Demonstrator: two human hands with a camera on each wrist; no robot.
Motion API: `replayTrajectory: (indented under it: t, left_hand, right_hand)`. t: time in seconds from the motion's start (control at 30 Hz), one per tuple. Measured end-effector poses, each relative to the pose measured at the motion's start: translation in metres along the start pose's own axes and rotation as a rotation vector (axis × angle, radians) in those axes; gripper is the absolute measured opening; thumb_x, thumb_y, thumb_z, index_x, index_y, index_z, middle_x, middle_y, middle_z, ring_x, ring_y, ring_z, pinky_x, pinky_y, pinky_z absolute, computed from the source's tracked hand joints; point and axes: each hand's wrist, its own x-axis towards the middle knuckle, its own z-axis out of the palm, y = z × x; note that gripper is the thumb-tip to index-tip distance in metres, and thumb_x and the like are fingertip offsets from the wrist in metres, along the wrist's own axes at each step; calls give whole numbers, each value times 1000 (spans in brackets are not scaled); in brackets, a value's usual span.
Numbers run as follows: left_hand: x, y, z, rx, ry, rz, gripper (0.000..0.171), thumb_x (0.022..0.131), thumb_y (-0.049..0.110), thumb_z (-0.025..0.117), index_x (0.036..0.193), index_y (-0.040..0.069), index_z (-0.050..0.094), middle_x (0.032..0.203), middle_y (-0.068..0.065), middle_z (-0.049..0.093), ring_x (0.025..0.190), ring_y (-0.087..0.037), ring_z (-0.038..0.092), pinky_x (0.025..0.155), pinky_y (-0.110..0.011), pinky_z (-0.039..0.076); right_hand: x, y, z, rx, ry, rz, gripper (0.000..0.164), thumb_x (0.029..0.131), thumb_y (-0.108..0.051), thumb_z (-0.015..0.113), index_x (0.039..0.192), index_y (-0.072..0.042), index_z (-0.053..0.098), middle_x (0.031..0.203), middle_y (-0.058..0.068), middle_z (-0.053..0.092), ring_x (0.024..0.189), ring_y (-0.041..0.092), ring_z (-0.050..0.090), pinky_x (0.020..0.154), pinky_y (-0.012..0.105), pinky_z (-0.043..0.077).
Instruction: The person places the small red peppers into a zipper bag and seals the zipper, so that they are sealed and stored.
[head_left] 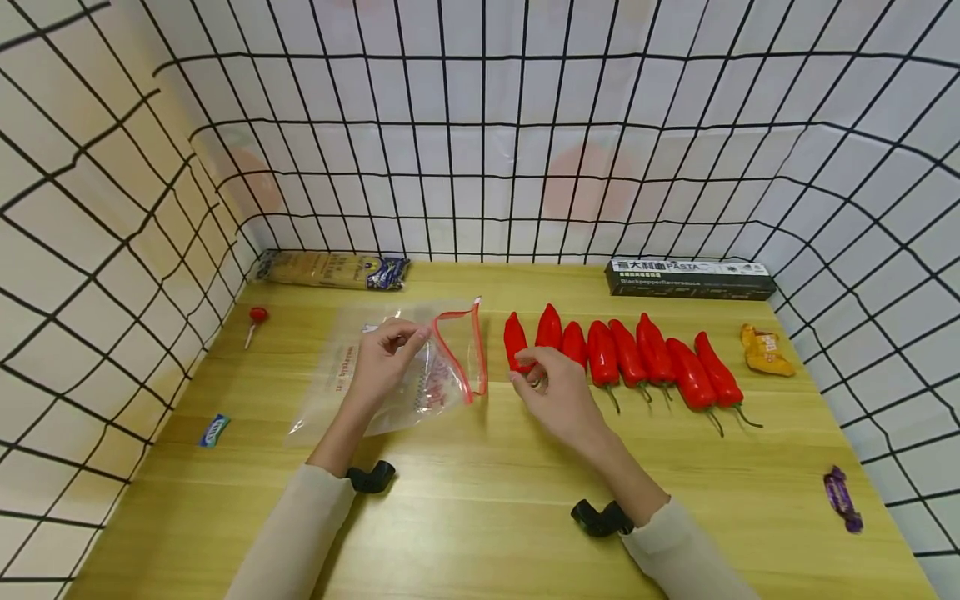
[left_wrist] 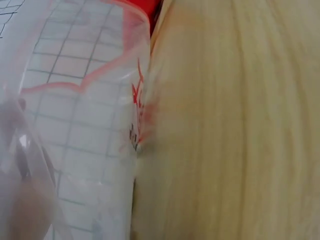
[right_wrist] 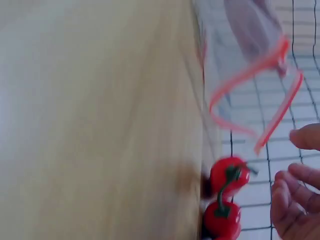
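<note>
Zip bag (head_left: 411, 398), centre-left, is risking collapse: left hand (head_left: 386, 354) is pinching one edge only; right hand (head_left: 562, 392) is apparently hovering, fingers apart.

Behind the box (head_left: 690, 281), a grid (head_left: 483, 125); to its left, a noodle pack (head_left: 330, 271) and, nearer, a lollipop (head_left: 258, 315) and blue sweet (head_left: 214, 431); in front, a yellow packet (head_left: 767, 351); front right, a purple sweet (head_left: 842, 500).

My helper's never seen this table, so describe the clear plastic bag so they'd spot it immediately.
On the yellowish wooden table, find the row of glossy red peppers, then look left. The left hand holds a clear plastic bag. Unlike its neighbours, it has a red-edged open mouth.
</note>
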Motion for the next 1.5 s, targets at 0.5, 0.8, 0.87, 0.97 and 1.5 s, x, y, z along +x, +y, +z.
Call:
replayTrajectory:
  t: [0.5, 0.8, 0.87, 0.97, 1.5]
  left_hand:
    - [-1, 3, -4, 52, -74, 3, 17, 88, 18, 73, 99, 6, 76, 97, -10, 73, 87, -21, 63, 80, -38, 53]
    - [0, 0, -7, 48, -89, -15, 17, 89, 20, 72, 100, 8, 75, 97, -10, 73, 85, -21, 62, 74, -26, 52]
    - [2, -5, -8, 34, -89, -19, 18, 89, 21, 72, 101, 8, 75, 97, -10, 73, 83, -19, 61, 71, -23, 50]
    - [5, -20, -9, 10, -87, -23, 21, 88, 28, 72, 102, 12, 75, 97, -8, 72, 82, -17, 60, 68, -20, 48]
    - [8, -29, -3, -14, -8, -25, 27, 87, 36, 72, 101, 14, 75, 99, -4, 72, 85, -16, 64, 71, -19, 51]
  right_hand:
    - [40, 21, 10, -384, -57, 203, 48, 75, -56, 75, 91, -11, 68, 90, 5, 57, 81, 22, 51, 56, 30, 46]
    - [43, 20, 16, -479, -80, 172, 44, 76, -52, 73, 66, -11, 57, 81, 6, 52, 73, 23, 50, 48, 29, 41]
    - [43, 21, 16, -473, -69, 172, 40, 78, -47, 71, 63, -13, 58, 79, 6, 53, 71, 23, 50, 49, 29, 41]
    - [44, 22, 14, -429, -64, 182, 31, 80, -41, 68, 68, -13, 64, 80, 6, 55, 72, 22, 51, 51, 30, 42]
    - [30, 15, -37, -29, -120, 106, 36, 81, -31, 79, 111, -15, 67, 97, 5, 70, 82, 19, 68, 72, 35, 56]
